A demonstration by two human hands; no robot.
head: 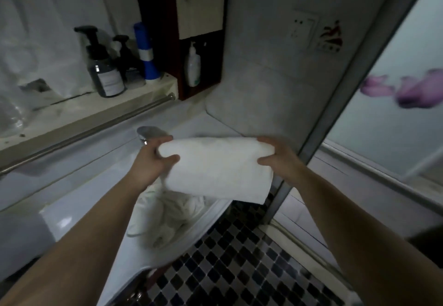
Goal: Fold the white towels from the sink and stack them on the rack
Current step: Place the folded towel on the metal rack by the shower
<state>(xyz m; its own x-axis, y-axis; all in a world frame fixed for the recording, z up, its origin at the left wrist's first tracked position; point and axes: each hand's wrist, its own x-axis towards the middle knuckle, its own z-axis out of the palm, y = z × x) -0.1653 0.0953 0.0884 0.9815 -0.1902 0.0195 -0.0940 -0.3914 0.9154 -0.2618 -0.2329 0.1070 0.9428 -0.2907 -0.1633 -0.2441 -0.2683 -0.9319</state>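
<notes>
Gripped folded towel (pixel 215 166) above sink (pixel 79 209): left hand (pixel 153 159) clamped on one end, right hand (pixel 275 154) on other. Left crumpled towels (pixel 167 214) heaped inside sink. Judged one fold near done, stacking pending, heap unfolded.

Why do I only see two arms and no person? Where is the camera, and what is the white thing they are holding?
There is no machine here, only a person's bare hands. The one picture comes from a camera worn on the person's head, looking forward and down, so only the arms show. The left hand and the right hand each grip one end of a folded white towel, holding it up over the sink. More white towels lie crumpled in the sink, not yet folded. The shiny tap is just behind the left hand. Further back, a shelf holds a pump bottle and a blue container.
</notes>
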